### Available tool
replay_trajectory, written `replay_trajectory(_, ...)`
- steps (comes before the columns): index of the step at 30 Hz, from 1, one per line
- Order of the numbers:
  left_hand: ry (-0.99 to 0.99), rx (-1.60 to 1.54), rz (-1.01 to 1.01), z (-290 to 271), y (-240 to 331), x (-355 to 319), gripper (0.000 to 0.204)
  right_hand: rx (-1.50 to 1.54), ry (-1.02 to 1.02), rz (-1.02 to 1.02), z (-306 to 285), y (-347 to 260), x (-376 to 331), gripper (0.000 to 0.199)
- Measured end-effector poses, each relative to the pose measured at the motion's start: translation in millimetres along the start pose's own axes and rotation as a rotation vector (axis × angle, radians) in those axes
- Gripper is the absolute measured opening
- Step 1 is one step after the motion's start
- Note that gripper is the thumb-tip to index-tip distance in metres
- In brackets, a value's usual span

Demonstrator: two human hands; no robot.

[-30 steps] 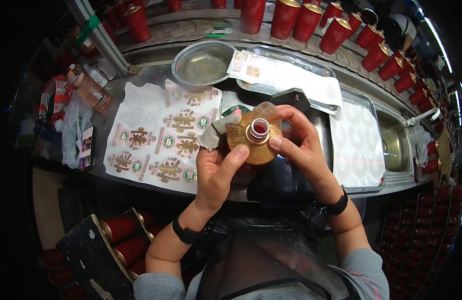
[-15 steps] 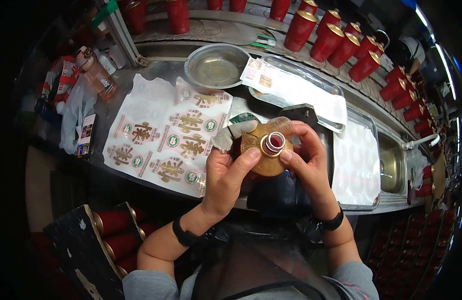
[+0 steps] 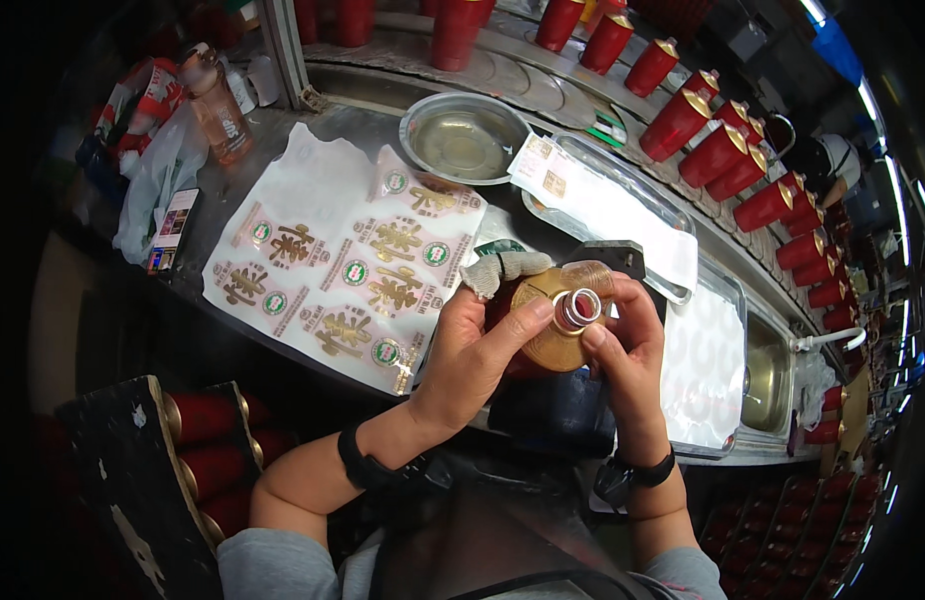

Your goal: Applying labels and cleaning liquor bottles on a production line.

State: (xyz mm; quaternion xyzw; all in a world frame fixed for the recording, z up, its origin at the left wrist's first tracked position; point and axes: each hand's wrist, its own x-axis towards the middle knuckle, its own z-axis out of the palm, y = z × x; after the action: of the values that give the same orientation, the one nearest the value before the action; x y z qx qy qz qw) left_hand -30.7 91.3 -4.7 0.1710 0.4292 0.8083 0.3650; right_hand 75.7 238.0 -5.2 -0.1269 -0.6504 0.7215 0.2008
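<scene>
While the fingers of the left hand (image 3: 476,348) and right hand (image 3: 637,350) were curled snugly round the red bottle (image 3: 557,353), held neck-up over the dark support (image 3: 558,412), it looked stiff, slick and perhaps breakable, its gold shoulder (image 3: 545,350) seemingly the surest place to grip!

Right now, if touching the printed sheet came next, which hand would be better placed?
Likely the left. The left hand is nearer the printed sheet; the right hand is farther away, across the gold-topped bottle. Both hands hold the bottle, though.
</scene>
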Motion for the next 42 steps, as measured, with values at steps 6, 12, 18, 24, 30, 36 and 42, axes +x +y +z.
replay_trajectory(6,0.032,0.081,0.089,-9,-6,-5,0.044,-0.007,0.007,0.013,0,1,1,0.035)
replay_trajectory(12,-0.112,0.535,0.442,-33,-13,-30,0.071,-0.027,0.001,-0.006,0,1,2,0.035)
replay_trajectory(18,-0.144,0.865,0.536,-50,-6,1,0.071,-0.042,-0.004,-0.047,3,1,6,0.037)
replay_trajectory(24,-0.046,1.091,0.689,-41,8,-5,0.056,-0.059,0.019,-0.023,0,7,0,0.035)
replay_trajectory(30,0.115,1.137,0.775,-25,-9,-36,0.07,0.035,0.077,-0.078,-11,22,-4,0.038)
replay_trajectory(36,0.067,1.351,0.876,-25,-13,-45,0.047,0.068,0.107,0.013,-13,31,2,0.031)
replay_trajectory(42,0.078,1.372,0.99,-17,-10,-51,0.037,0.128,0.063,-0.071,-5,26,2,0.023)
